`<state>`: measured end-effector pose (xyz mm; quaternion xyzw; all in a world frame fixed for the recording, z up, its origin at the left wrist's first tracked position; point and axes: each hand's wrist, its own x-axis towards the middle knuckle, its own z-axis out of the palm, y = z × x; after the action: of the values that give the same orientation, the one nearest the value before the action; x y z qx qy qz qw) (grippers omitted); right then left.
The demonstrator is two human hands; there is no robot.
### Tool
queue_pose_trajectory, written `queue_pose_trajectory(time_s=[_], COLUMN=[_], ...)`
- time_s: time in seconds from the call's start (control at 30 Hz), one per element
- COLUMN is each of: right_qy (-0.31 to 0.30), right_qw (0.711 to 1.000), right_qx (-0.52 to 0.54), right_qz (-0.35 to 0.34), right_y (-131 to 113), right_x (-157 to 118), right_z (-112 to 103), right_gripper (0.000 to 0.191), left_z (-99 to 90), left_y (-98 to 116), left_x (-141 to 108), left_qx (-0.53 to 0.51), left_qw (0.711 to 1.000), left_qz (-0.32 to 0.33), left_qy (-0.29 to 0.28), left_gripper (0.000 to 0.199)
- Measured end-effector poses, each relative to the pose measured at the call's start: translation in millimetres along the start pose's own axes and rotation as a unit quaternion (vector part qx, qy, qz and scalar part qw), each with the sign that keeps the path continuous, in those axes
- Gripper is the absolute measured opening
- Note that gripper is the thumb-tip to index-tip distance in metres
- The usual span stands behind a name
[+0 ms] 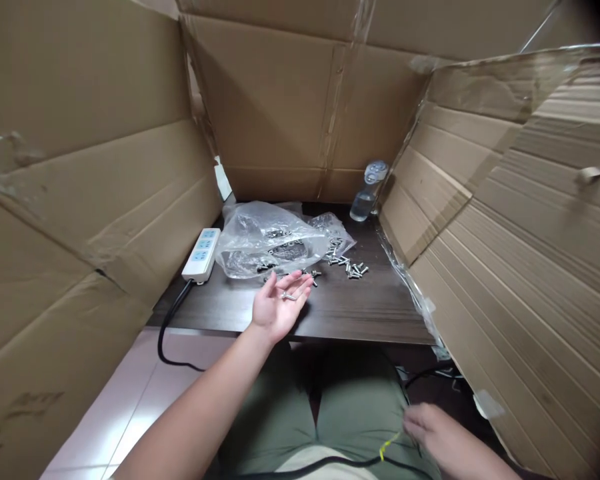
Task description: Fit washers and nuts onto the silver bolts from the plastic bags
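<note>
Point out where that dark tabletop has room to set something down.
The dark tabletop is bare at front right, between the loose screws, front edge and right cardboard wall. A smaller patch lies front left, between the power strip, plastic bag and left hand. The middle is crowded with bag, screws and hand.

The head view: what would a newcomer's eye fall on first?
Tall cardboard walls enclose the dark table on the left, right and far sides. A silvery screw rests on the open, upturned left hand near the middle, in front of a clear plastic bag.
</note>
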<state>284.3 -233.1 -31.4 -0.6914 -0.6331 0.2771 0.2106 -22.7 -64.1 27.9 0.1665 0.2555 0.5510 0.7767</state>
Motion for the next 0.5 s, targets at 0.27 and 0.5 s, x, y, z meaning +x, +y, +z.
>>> queue_pose_trajectory(time_s=[0.27, 0.5], right_qy=[-0.036, -0.037], right_qw=[0.966, 0.918], right_qx=[0.025, -0.025], right_qz=[-0.254, -0.394], right_y=[-153.8, -177.7], right_x=[96.5, 163.7], right_z=[-7.3, 57.5], right_gripper=[0.019, 0.017], left_z=[5.7, 3.3], left_y=[-23.8, -27.8], left_x=[2.5, 6.9], left_qx=[-0.098, -0.081], left_qw=[0.994, 0.996], left_qz=[-0.03, 0.04], left_qy=[-0.034, 0.0], left_gripper=[0.041, 0.041])
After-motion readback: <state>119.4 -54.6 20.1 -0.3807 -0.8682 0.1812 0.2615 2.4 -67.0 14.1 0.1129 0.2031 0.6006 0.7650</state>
